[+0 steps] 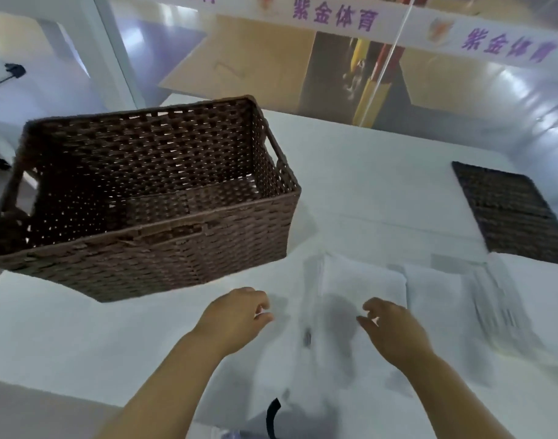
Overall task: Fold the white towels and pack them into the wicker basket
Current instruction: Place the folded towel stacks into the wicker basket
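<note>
Towels (363, 282): lying white and folded on the counter (382, 172), near its front edge, just right of the wicker basket (163, 248). Left hand (236, 312): hovering above bare counter by the basket. Right hand (394, 331): hovering above the towels. Both hands: released, fingers loosely curled, grasping nothing. Woven mat (508, 210): lying flat at far right.

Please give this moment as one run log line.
basket: empty | towels: on table, blurred | left hand: loosely curled, holds nothing | right hand: over towels, holds nothing
</note>
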